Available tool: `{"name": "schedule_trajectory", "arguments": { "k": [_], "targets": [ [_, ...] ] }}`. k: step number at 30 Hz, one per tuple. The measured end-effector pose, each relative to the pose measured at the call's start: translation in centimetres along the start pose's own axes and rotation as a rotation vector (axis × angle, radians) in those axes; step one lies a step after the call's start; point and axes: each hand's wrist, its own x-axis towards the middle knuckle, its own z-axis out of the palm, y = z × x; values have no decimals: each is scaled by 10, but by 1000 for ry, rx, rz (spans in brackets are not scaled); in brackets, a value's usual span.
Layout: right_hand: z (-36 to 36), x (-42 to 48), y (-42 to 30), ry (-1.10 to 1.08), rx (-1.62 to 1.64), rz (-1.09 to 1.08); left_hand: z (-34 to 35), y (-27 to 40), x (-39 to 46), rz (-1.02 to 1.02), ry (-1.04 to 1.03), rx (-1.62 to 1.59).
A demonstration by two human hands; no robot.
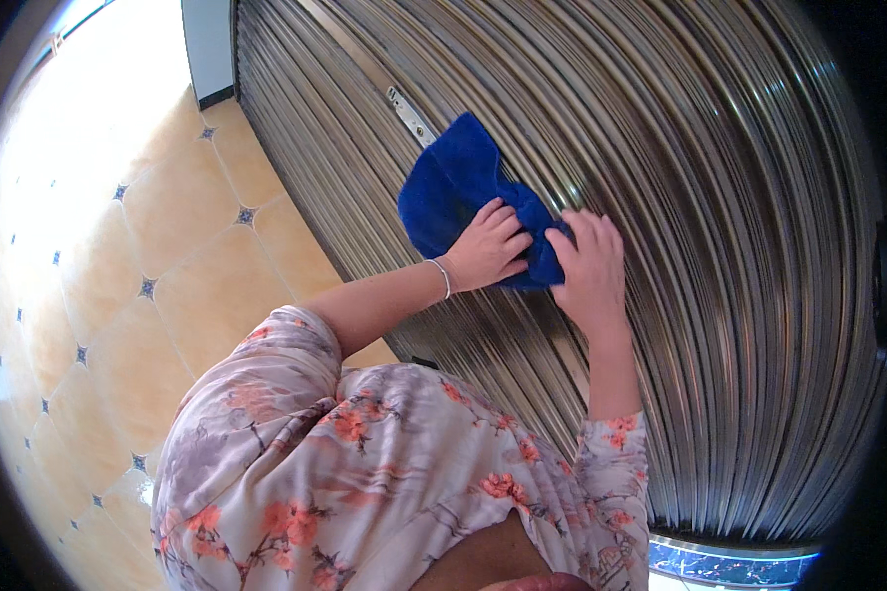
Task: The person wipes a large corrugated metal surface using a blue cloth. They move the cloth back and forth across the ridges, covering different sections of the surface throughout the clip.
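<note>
A ribbed metal roller shutter [709,295] stands before me. Against its slats lies a blue towel-like cloth [451,185], partly spread out and bunched at its right end. My left hand [491,247], a silver bangle at its wrist, grips the bunched middle of the cloth with fingers bent. At the cloth's right edge, my right hand [595,270] has its thumb and fingers around the folds; its palm side is hidden. Just above the cloth's upper left part, a metal lock plate [408,114] is fixed to a flat slat, its lower end by the cloth.
Beige floor tiles [192,207] with small dark blue diamond insets run along the shutter's foot. A pale panel with a dark base [211,55] stands at the shutter's far left end. Strong daylight washes out the upper left. A dark marbled strip [732,565] borders the shutter at lower right.
</note>
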Motion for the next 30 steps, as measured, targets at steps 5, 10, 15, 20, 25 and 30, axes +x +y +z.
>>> {"name": "schedule_trajectory", "arguments": {
  "k": [5,10,15,20,25,30],
  "targets": [
    [-10,-33,7,-72,62,-66,19,-24,-2,82,26,89],
    [1,-100,41,143,-137,-36,13,-64,-2,3,36,143],
    [-13,-144,43,46,-183,14,-17,-140,10,-193,212,259],
    [-10,-142,51,37,-137,-27,-57,-250,34,-436,351,479],
    [-14,-143,51,29,-81,-29,-94,-316,57,-541,372,585],
    [-13,-145,52,22,-75,-19,-84,-272,52,-514,244,565]
  ]
}}
